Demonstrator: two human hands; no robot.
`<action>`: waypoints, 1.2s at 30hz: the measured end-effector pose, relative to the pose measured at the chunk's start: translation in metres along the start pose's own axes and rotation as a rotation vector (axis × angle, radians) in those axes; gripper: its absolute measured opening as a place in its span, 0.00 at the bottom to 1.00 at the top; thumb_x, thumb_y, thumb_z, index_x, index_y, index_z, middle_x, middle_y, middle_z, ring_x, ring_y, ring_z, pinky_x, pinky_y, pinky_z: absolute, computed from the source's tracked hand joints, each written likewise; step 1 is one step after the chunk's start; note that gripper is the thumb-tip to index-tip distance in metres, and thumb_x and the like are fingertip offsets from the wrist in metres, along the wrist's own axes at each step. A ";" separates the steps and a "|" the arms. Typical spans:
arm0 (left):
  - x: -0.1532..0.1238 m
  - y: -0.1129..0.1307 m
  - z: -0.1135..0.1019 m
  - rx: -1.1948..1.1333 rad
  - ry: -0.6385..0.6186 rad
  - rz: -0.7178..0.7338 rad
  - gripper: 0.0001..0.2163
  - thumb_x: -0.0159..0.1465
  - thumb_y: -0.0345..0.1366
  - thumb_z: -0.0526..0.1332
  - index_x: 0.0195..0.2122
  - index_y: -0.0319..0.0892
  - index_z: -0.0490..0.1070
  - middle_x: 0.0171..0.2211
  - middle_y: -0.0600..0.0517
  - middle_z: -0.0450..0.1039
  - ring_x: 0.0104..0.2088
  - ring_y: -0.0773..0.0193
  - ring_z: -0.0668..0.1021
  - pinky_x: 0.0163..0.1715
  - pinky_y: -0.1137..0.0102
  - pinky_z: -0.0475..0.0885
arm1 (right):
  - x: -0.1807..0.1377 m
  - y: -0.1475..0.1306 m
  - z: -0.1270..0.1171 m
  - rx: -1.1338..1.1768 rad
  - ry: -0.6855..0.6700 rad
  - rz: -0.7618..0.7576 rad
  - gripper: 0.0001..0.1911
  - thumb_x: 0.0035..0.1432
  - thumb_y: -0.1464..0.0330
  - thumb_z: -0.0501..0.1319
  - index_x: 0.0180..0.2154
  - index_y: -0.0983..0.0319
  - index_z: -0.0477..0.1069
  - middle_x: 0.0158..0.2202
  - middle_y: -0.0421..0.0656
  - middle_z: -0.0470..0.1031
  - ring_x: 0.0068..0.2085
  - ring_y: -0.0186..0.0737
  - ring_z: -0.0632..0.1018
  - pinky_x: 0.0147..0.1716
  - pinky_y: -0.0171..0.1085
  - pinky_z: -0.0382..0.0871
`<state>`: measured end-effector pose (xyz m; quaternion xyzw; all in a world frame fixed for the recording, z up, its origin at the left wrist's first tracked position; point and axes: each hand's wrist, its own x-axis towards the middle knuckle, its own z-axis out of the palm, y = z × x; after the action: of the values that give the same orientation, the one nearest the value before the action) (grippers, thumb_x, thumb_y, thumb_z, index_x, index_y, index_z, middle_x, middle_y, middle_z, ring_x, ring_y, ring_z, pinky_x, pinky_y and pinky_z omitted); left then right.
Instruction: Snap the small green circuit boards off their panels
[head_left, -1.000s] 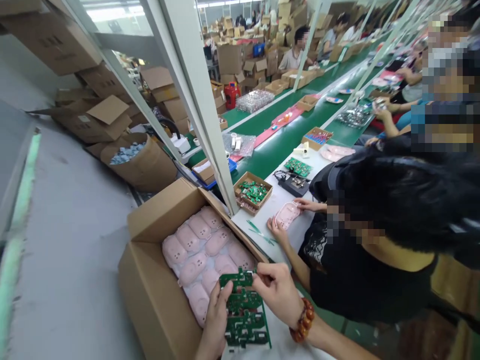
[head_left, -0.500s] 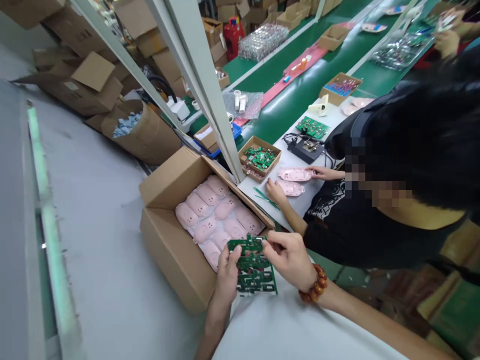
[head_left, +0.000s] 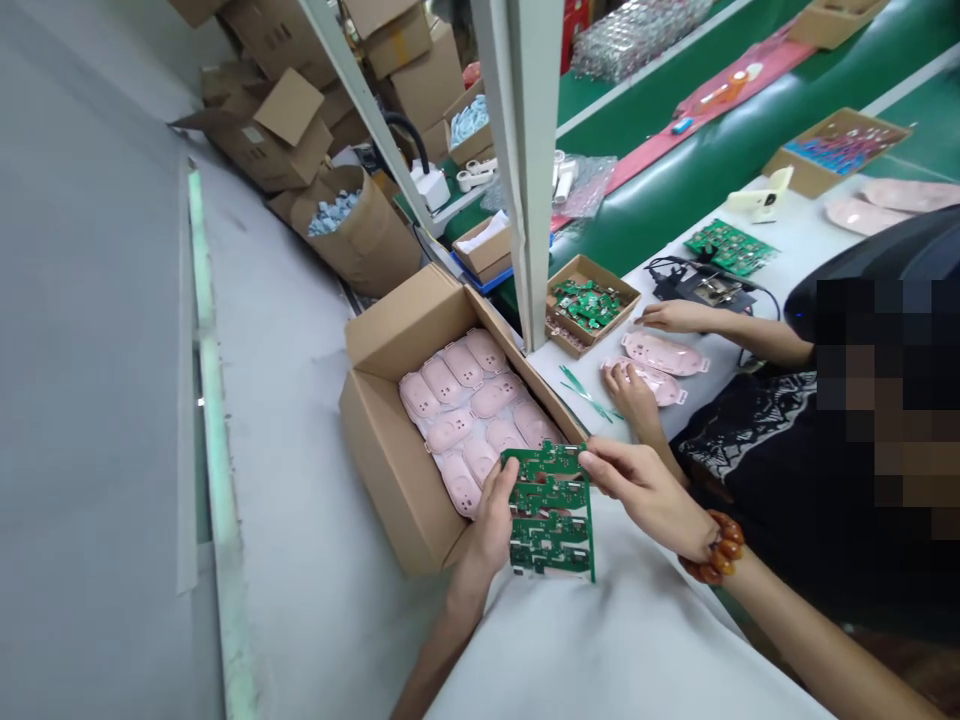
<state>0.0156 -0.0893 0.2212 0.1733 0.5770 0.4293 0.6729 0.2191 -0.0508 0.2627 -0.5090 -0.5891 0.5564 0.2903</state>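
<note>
A green circuit board panel with several cut-out sections is held up in front of me, over the near side of the carton. My left hand grips its left edge, thumb on the front face. At the upper right corner, my right hand pinches the board between thumb and fingers; a beaded bracelet circles that wrist. Behind the board stands an open cardboard carton with pink plastic shells laid in rows. The board hides a few of the shells.
A co-worker sits at the right, one hand on pink shells on the white table. Close by are a small box of green boards, green strips and a black device. A white post rises behind the carton.
The view has swung, so the scene sits further right. The board now faces me more fully, still in both hands. The co-worker's far hand has left the pink shell and reaches toward the small box.
</note>
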 end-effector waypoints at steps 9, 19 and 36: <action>-0.001 -0.005 -0.003 -0.183 0.013 -0.055 0.21 0.59 0.51 0.71 0.47 0.42 0.78 0.44 0.46 0.83 0.51 0.51 0.82 0.52 0.62 0.77 | 0.003 0.008 0.027 0.127 0.174 -0.100 0.30 0.69 0.44 0.52 0.23 0.58 0.54 0.20 0.34 0.53 0.22 0.31 0.56 0.21 0.34 0.51; -0.006 -0.002 0.009 -0.300 -0.062 -0.148 0.22 0.58 0.50 0.72 0.48 0.41 0.79 0.46 0.43 0.83 0.51 0.48 0.83 0.54 0.59 0.76 | 0.003 0.007 0.041 0.148 0.393 -0.131 0.28 0.71 0.49 0.54 0.24 0.58 0.55 0.22 0.34 0.53 0.23 0.32 0.56 0.22 0.34 0.51; -0.006 0.023 0.013 0.028 -0.022 0.030 0.22 0.58 0.56 0.70 0.41 0.42 0.78 0.38 0.49 0.82 0.41 0.56 0.82 0.42 0.67 0.78 | 0.037 -0.015 -0.016 0.099 -0.175 0.090 0.30 0.58 0.44 0.63 0.20 0.59 0.56 0.19 0.33 0.52 0.22 0.30 0.55 0.21 0.32 0.49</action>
<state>0.0189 -0.0773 0.2456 0.1962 0.5729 0.4291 0.6702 0.2181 -0.0090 0.2717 -0.4696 -0.5606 0.6394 0.2373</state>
